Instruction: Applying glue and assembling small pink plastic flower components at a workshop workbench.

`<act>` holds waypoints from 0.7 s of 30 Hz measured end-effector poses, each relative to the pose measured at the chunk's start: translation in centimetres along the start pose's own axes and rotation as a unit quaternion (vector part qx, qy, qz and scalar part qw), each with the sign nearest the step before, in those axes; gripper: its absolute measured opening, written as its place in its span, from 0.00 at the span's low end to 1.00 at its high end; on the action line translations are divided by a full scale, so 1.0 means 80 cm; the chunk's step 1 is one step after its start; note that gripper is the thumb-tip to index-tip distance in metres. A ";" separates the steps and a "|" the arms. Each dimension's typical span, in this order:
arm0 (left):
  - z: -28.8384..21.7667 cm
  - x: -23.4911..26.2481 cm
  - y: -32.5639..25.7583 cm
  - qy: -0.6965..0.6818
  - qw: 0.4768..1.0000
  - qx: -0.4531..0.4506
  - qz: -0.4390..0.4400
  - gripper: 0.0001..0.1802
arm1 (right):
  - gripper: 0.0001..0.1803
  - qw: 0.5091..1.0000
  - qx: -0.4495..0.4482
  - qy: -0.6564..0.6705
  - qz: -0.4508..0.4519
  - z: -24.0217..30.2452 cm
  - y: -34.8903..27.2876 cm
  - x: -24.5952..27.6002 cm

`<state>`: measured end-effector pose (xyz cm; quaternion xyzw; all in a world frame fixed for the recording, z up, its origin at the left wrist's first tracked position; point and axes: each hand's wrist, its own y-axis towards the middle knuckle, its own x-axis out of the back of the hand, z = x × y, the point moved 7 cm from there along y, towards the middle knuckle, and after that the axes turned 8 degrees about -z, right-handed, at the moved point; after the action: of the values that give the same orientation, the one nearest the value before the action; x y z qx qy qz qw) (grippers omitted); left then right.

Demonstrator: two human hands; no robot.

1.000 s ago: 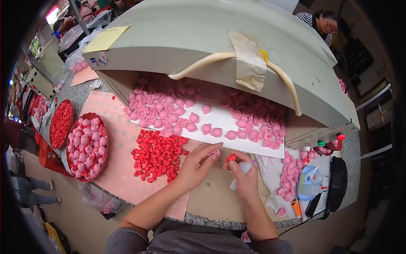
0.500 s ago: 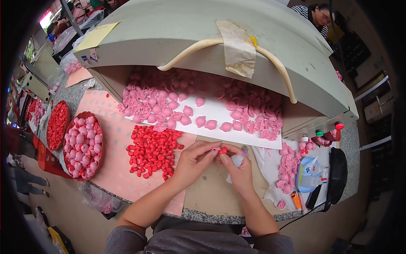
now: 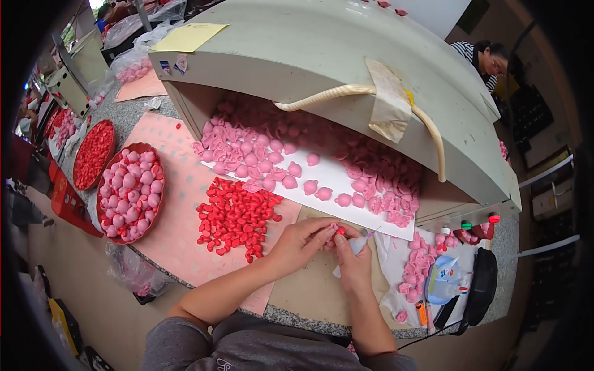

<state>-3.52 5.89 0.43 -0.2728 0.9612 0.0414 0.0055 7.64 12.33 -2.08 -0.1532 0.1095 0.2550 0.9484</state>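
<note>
Over the brown sheet (image 3: 298,281) my two hands meet, fingertips close together. My left hand (image 3: 296,248) is closed in a pinch on a small pink piece (image 3: 333,227), mostly hidden by the fingers. In my right hand (image 3: 355,267), thumb and finger grip a small glossy red piece (image 3: 340,230) against or right beside the pink one; I cannot tell if they are joined. The same hand also keeps hold of a small translucent squeeze bottle (image 3: 357,245) with a thin purple tip. Left of my hands lies a heap of red pieces (image 3: 234,216).
A grey metal hood (image 3: 297,46) arches over pink moulded pieces (image 3: 247,157) on white paper. Red baskets of pink balls (image 3: 127,201) and red bits (image 3: 93,157) stand left. On the right are a blue container (image 3: 440,281), an orange lighter (image 3: 421,312) and a black case (image 3: 481,285). Another person (image 3: 492,60) is behind.
The whole view has tilted and shifted. My hands stay together, with the red piece now nearer the pink one and less of it showing. The bottle remains in my right hand.
</note>
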 end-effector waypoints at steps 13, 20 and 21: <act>-0.003 -0.004 0.002 0.028 0.999 -0.014 0.019 0.14 | 0.13 0.999 -0.041 -0.004 0.027 -0.007 0.003 0.007; -0.036 0.019 -0.008 0.111 0.985 -0.132 -0.009 0.14 | 0.12 0.999 -0.047 0.018 0.007 -0.012 0.001 -0.018; -0.028 0.019 -0.010 0.048 0.996 -0.078 0.008 0.14 | 0.12 0.996 -0.072 0.047 0.022 -0.013 0.000 -0.021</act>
<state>-4.39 4.20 2.58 -0.2662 0.9564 0.1028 -0.0624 6.06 11.21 -2.55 -0.2305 0.1385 0.2751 0.9231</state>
